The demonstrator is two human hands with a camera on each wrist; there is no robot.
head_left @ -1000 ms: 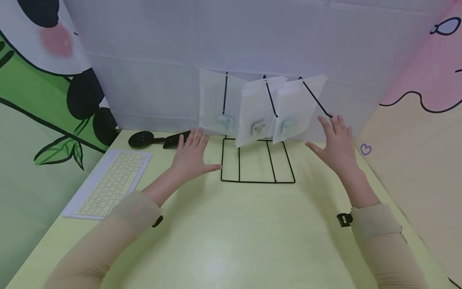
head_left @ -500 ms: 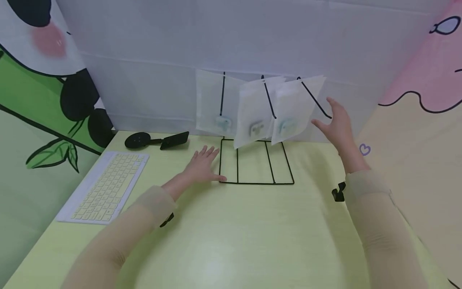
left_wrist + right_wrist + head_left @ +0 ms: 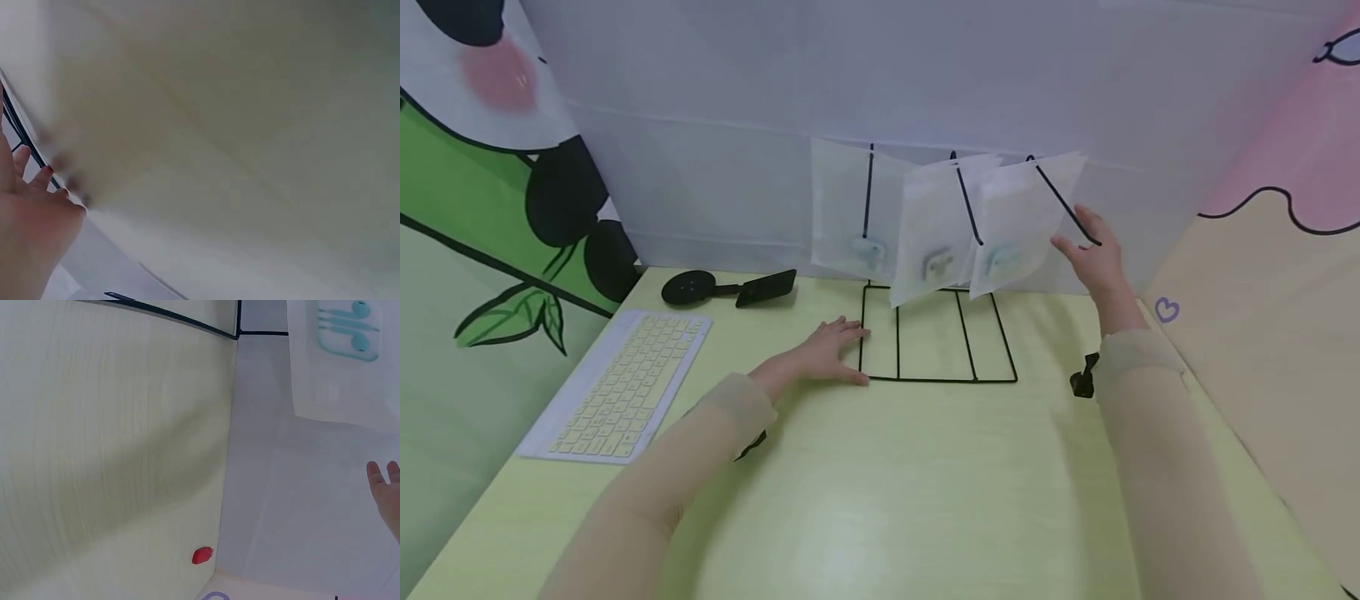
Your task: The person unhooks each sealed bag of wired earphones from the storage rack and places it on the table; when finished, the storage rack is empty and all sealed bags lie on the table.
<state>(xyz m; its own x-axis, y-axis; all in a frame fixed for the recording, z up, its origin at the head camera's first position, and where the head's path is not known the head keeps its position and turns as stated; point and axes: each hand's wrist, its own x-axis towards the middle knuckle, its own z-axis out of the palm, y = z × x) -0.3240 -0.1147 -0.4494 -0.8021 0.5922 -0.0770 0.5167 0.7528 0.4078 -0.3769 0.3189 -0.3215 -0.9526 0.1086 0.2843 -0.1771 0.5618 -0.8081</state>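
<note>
White packets (image 3: pixel 928 221), likely light, limp and best pinched by an edge, hang on a rack (image 3: pixel 940 381); my left grip (image 3: pixel 826 353) and right grip (image 3: pixel 1099 260) stand wide.

Smooth wood-grain table (image 3: pixel 865 500), frosted plastic bags (image 3: pixel 1015 221), wire rack (image 3: pixel 936 381), probably metal
</note>
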